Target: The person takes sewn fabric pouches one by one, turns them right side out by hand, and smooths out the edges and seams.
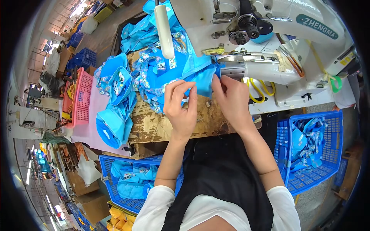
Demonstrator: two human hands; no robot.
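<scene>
A light-blue fabric hat piece (202, 73) is fitted at the end of the sewing machine's narrow arm (235, 69). My right hand (233, 102) is closed at its lower edge, thumb and fingers pinching the blue cloth beside the arm. My left hand (180, 106) is just left of it, thumb and index finger pressed together. A small white bit shows inside its curl, but what the fingertips hold is too small to make out. Behind the left hand lie blue pieces with panda-print trim (148, 75), heaped on the worn wooden table (154, 127).
A white sewing machine (285, 73) fills the upper right, with tweezers (293, 61) on it. Blue hats (111, 123) are piled at left beside a pink basket (82, 96). Blue crates stand at lower left (110, 188) and right (335, 154), both holding blue pieces.
</scene>
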